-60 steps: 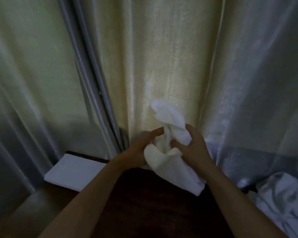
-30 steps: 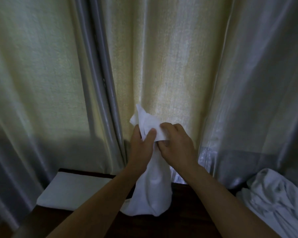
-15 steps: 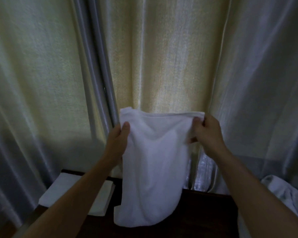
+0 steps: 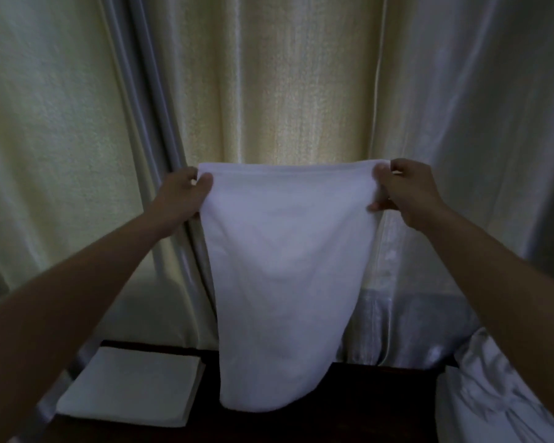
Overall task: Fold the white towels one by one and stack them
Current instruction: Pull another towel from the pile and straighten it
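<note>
A white towel (image 4: 282, 276) hangs spread out in the air in front of the curtain, its top edge stretched level. My left hand (image 4: 181, 195) pinches the top left corner and my right hand (image 4: 403, 191) pinches the top right corner. The towel's lower end hangs down to just above the dark table (image 4: 359, 420). A folded white towel (image 4: 131, 386) lies flat on the table at the left. A heap of unfolded white towels (image 4: 483, 401) sits at the right.
Pale, shiny curtains (image 4: 285, 84) fill the whole background right behind the table. The table's dark wooden top shows between the folded towel and the heap.
The towel went from a bunched wad between my hands to a flat hanging sheet. My hands moved apart along its top edge and rose.
</note>
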